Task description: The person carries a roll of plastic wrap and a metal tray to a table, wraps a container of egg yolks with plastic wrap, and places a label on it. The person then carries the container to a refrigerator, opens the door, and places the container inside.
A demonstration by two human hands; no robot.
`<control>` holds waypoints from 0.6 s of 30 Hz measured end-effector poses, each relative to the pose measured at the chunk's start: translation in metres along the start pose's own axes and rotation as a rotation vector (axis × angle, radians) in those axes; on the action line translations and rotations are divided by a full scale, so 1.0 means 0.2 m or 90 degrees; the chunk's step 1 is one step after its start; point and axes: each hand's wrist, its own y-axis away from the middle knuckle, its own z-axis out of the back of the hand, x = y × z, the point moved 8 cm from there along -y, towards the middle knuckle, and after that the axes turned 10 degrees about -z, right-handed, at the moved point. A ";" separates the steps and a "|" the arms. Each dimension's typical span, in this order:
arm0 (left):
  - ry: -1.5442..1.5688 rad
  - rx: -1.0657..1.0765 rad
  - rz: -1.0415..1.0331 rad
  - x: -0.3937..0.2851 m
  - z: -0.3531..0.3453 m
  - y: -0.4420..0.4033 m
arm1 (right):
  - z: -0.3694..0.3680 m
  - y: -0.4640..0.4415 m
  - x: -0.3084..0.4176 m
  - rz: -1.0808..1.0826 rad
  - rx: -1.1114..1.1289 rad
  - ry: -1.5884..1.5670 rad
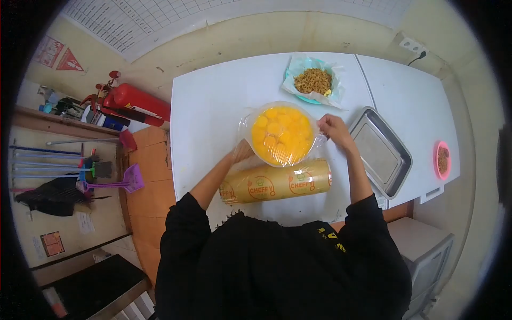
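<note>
A round bowl of yellow egg yolks (281, 133) stands on the white table with clear plastic wrap (244, 125) stretched over it and hanging past its sides. My right hand (333, 129) is closed, pinching the wrap at the bowl's right side. At the lower left rim is my left hand (242, 152), partly behind the film; its fingers are hidden there. Right below the bowl lies a large roll of plastic wrap (277, 184) with "CHEFFY" printed on its core, the film running up from it to the bowl.
Behind the bowl, a teal dish (309, 98) lined with paper holds brown crumbly food (313, 81). A metal tray (380, 154) lies to the right, beyond it a pink bowl (442, 160). A red fire extinguisher (140, 101) stands left of the white table (208, 117).
</note>
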 end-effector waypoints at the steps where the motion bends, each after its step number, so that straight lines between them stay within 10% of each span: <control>1: 0.129 0.001 0.099 0.02 0.00 0.04 | 0.06 0.04 0.03 -0.041 -0.067 0.027; 4: 0.367 -0.044 0.186 -0.17 0.01 0.08 | 0.16 0.18 0.21 -0.007 -0.162 -0.226; 8: 0.467 -0.094 0.012 -0.50 0.03 0.08 | -0.08 0.16 0.27 0.067 -0.115 0.033; 12: 0.230 -0.205 0.035 -0.50 0.07 0.08 | -0.21 0.10 0.17 -0.051 0.234 -0.344; 18: 0.453 -0.362 -0.133 -0.50 0.06 0.10 | -0.11 0.07 0.03 -0.003 0.099 -0.018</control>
